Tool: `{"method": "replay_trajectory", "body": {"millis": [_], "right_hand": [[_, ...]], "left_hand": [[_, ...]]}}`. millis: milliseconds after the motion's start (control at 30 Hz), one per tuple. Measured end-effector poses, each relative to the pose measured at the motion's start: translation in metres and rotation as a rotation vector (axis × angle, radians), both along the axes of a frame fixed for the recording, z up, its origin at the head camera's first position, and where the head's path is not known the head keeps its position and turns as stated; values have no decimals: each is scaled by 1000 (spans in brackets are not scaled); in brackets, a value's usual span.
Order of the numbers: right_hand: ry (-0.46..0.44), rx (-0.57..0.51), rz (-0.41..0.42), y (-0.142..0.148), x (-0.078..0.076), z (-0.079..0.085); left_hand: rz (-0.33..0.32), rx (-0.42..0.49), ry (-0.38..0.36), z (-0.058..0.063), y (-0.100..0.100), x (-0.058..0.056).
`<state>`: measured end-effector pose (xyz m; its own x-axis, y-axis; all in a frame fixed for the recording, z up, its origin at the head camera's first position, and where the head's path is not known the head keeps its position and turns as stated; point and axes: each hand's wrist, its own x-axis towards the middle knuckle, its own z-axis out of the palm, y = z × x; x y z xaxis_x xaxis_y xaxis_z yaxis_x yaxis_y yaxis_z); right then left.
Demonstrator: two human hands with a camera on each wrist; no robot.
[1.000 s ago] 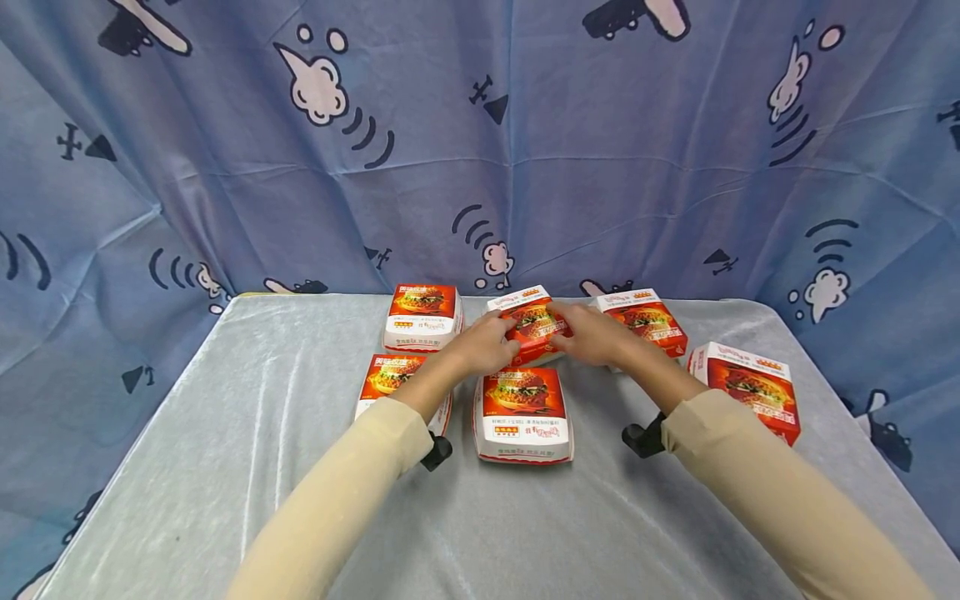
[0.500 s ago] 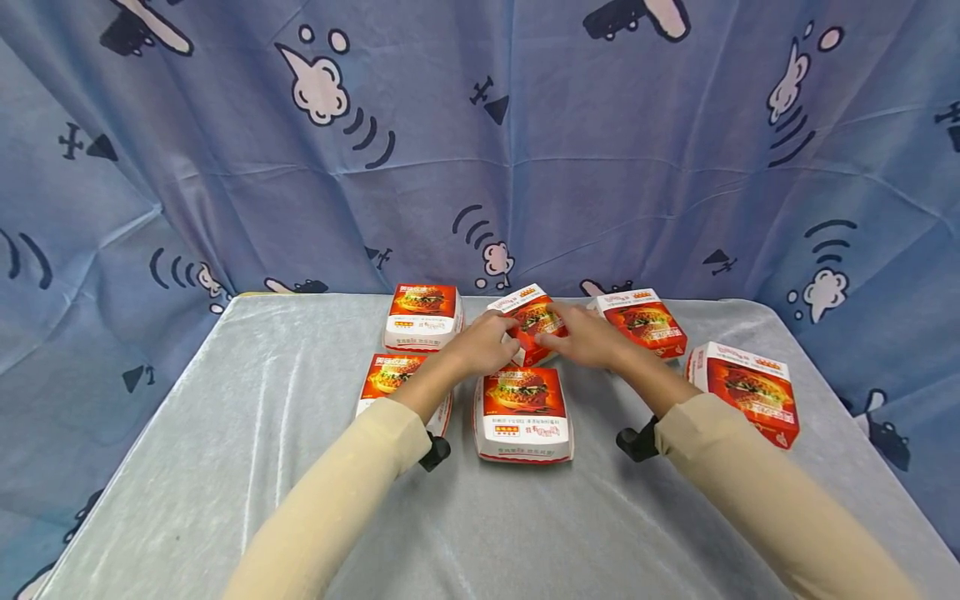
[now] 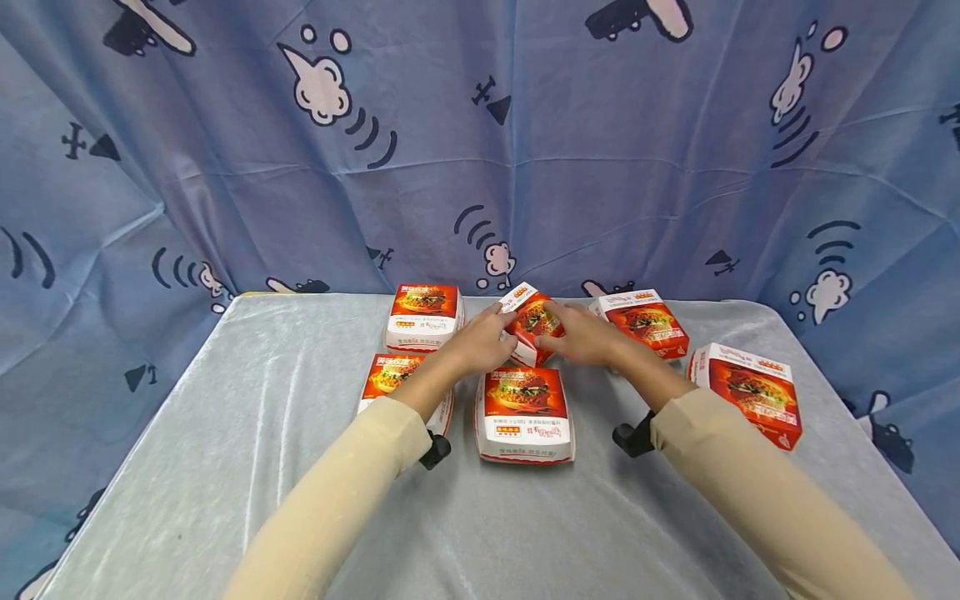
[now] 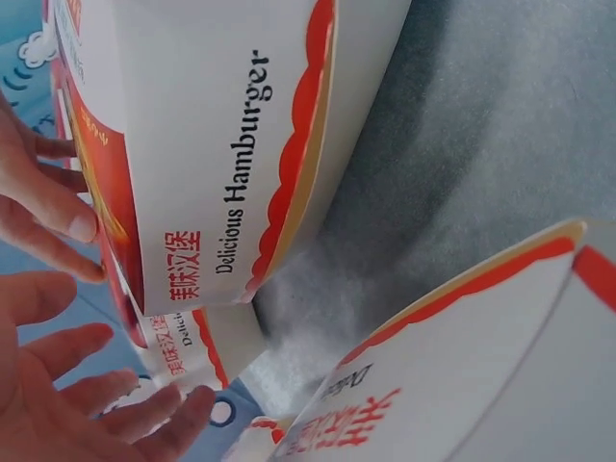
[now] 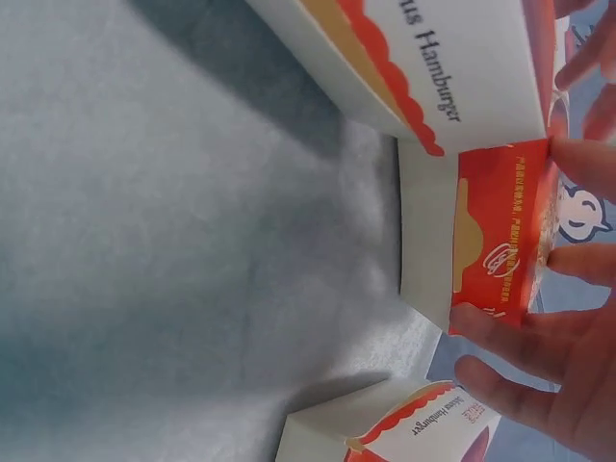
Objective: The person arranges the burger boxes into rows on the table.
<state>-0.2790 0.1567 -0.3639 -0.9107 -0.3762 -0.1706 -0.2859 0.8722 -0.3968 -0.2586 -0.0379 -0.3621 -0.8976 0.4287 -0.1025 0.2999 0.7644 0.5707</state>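
Observation:
Between both hands stands a red and white hamburger box [image 3: 537, 321], set at an angle near the back middle. My left hand [image 3: 474, 342] is at its left side; its fingers look spread and fairly straight in the left wrist view. From the right, my right hand [image 3: 588, 335] touches the same box, its extended fingers along the red side [image 5: 496, 226] in the right wrist view. Directly in front of it sits another hamburger box [image 3: 523, 417], square to the table. A third box [image 3: 390, 379] is partly hidden behind the left forearm.
One hamburger box [image 3: 423, 318] stands at the back left. To the right, two more boxes, one at the back [image 3: 647, 325] and one further right [image 3: 750, 390], stand angled on the grey cloth-covered table [image 3: 225, 467]. A blue patterned curtain [image 3: 420, 125] hangs behind.
The box between the hands has turned counterclockwise, bringing one corner toward the front. The right hand has shifted slightly with it, while the left hand stays nearly in place.

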Motion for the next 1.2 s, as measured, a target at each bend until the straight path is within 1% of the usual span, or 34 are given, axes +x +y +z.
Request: {"method": "replay_trajectory", "body": {"millis": [133, 233, 367, 533, 700, 767, 867, 1200], "right_hand": [[-7, -8, 7, 2, 0, 1], [2, -22, 8, 4, -1, 0], [11, -31, 14, 6, 0, -2], [13, -41, 17, 7, 0, -1], [-5, -85, -36, 6, 2, -2], [-1, -101, -52, 6, 2, -3], [23, -110, -43, 5, 3, -5], [27, -66, -13, 5, 4, -5]], "left_hand": [[9, -25, -30, 1, -1, 1], [15, -39, -37, 1, -1, 2], [32, -35, -39, 1, 0, 3], [36, -31, -54, 2, 1, 3], [38, -43, -60, 1, 0, 4], [34, -45, -59, 0, 0, 4], [30, -44, -54, 0, 0, 5], [45, -41, -17, 1, -1, 5]]}}
